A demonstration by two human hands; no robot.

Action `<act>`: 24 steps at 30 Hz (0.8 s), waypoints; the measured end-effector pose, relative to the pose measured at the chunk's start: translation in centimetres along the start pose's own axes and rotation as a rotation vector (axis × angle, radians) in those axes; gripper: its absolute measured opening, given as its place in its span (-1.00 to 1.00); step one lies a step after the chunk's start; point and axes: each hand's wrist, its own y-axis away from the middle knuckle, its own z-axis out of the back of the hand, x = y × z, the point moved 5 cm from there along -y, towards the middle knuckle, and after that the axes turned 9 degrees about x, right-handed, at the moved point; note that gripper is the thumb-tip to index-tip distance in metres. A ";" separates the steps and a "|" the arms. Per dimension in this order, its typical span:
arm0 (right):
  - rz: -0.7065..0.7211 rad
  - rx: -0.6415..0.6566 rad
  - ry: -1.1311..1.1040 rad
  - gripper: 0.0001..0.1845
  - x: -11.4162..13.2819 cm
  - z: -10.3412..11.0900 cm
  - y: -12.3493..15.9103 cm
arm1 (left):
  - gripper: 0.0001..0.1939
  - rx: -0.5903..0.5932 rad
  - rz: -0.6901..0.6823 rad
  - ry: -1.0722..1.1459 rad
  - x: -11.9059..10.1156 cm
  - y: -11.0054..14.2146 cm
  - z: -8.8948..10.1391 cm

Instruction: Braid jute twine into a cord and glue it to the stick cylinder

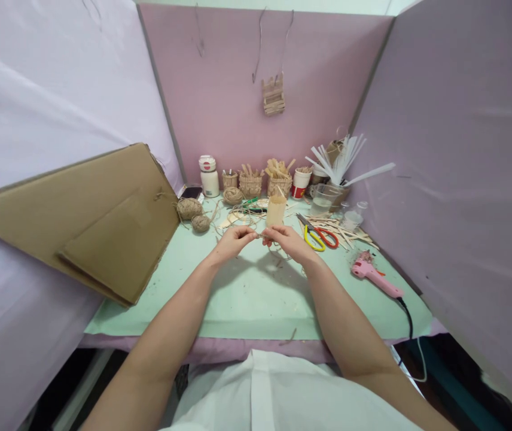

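Note:
Both hands meet above the middle of the green-covered table, fingers pinched on a thin strand of brown twine [260, 235]. My left hand [234, 242] is closed on one part of it, and my right hand [288, 240] grips it a short way to the right. Loose twine trails below the right hand toward the tabletop. Just behind the hands stands a pale wooden cylinder [276, 211]. Balls of twine, the nearest a small one [201, 224], lie to the left of the left hand. Scissors [316, 233] with yellow and red handles rest right of the right hand.
A pink glue gun [376, 275] with a black cord lies at the right. Cardboard sheets [98, 233] lean at the left. Along the back stand a white bottle [210, 178], baskets of sticks [279, 184], a red-and-white cup [301, 184] and a clear cup [323, 200]. Wood strips [350, 232] lie scattered.

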 end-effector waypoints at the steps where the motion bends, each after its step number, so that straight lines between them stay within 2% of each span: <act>1: 0.001 -0.002 0.010 -0.63 0.0 0.0 0.0 | -0.67 -0.012 0.002 -0.009 -0.1 0.0 0.1; 6: 0.025 -0.019 -0.005 -0.72 -0.1 0.3 0.0 | -0.68 -0.051 0.014 -0.041 -0.5 0.2 0.2; 14: 0.039 -0.183 -0.073 -0.69 0.1 0.9 0.1 | -0.68 -0.010 0.001 -0.016 0.1 0.0 -0.1; 24: 0.072 -0.203 -0.107 -0.70 0.2 0.9 0.0 | -0.62 0.006 0.022 0.007 0.1 -0.1 -0.4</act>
